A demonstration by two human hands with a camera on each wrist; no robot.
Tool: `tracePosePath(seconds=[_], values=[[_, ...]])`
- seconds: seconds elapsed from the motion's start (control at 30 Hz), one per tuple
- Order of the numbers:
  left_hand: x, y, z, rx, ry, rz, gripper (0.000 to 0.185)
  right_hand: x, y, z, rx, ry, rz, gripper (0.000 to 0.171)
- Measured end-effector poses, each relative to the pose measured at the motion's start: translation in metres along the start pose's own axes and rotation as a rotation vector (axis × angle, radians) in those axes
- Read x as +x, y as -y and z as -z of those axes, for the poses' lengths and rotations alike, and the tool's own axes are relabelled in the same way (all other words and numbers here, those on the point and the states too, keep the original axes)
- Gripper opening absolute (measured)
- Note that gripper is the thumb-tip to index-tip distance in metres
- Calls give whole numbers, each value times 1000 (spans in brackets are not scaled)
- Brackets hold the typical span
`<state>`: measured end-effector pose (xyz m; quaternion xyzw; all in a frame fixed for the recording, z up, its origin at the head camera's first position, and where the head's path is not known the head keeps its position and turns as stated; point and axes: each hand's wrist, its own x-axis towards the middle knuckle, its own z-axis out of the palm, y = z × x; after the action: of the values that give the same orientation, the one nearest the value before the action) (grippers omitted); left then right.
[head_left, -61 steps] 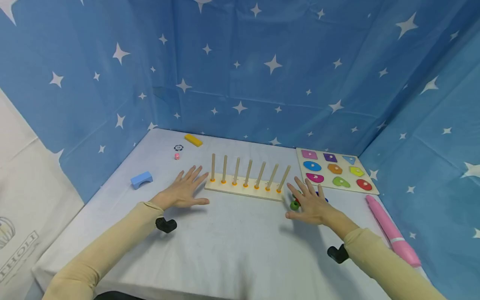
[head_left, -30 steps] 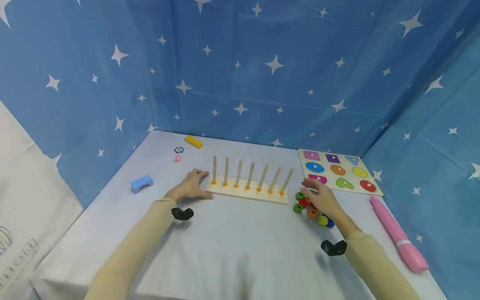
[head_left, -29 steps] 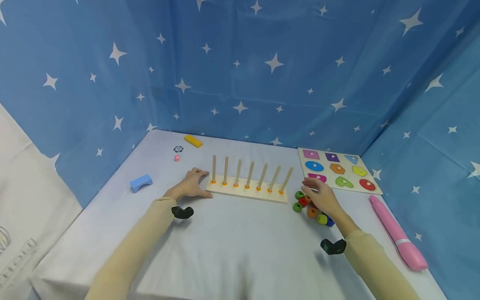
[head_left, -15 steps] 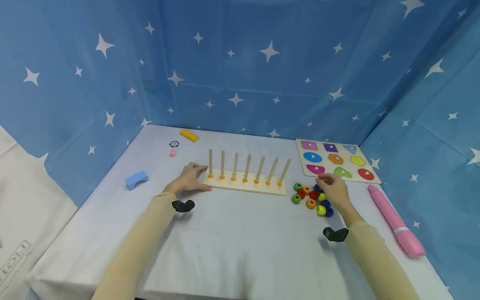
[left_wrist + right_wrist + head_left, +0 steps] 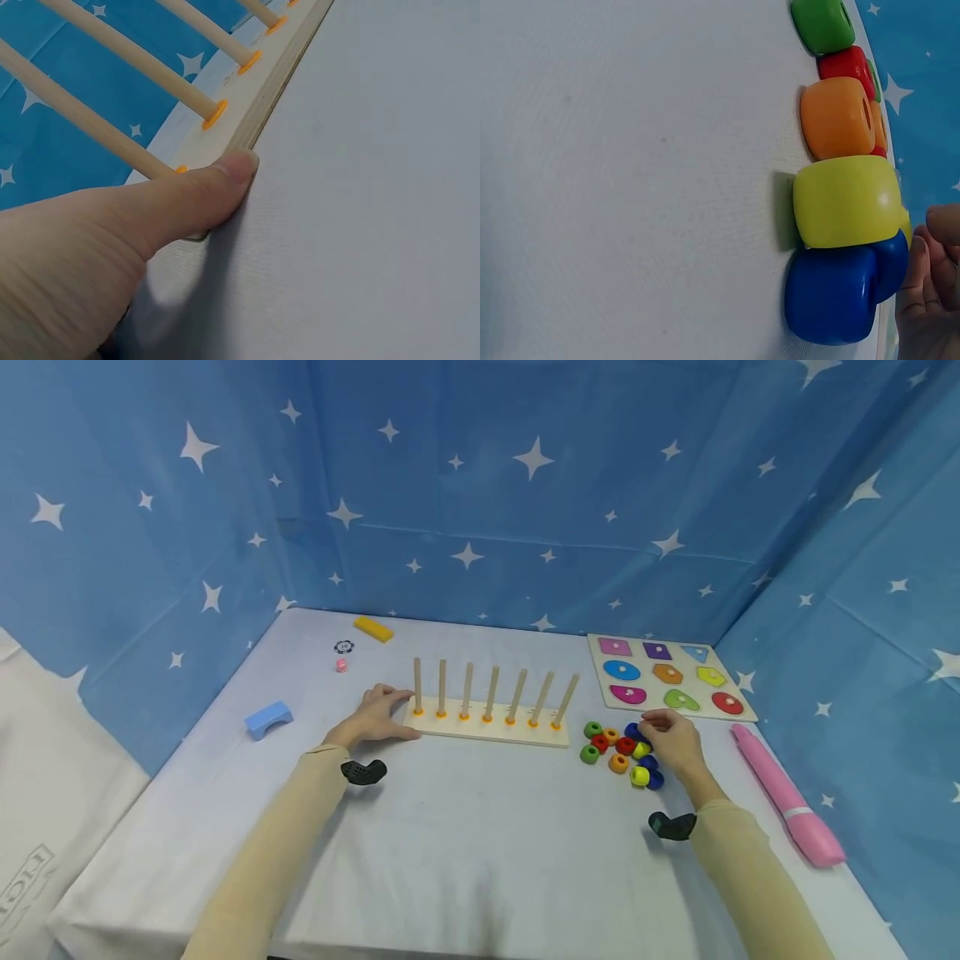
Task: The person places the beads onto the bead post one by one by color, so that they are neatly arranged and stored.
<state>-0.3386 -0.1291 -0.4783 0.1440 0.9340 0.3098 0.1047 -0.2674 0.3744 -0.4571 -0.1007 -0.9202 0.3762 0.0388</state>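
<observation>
- Left hand (image 5: 372,722) resting on the white desk (image 5: 465,827), thumb pressed against the left end of the pale wooden peg board with seven upright dowels (image 5: 487,727), fingers laid loosely along it.
- Just right of the board, a cluster of coloured wooden beads (image 5: 621,752).
- Right hand (image 5: 672,745) curled over the cluster's far side; whether its grip pinches a bead cannot be told.

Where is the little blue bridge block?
In the head view, the blue bridge block sits alone on the table's left side, near the starry curtain, left of the left hand and the peg board.
</observation>
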Motion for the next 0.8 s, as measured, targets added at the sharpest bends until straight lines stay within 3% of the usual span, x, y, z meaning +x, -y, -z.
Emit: tracePosePath(seconds=[0.37,0.6,0.8], values=[[-1,3,-4,2,-32,-9,90,5,-6,-2,-36,-56,-8,33],[0,3,-6,9,-46,-10,90,7,-4,-8,-68,-7,-23,45],[1,4,-6,16,-45,-12,91,2,-1,-8,-90,26,18,37]])
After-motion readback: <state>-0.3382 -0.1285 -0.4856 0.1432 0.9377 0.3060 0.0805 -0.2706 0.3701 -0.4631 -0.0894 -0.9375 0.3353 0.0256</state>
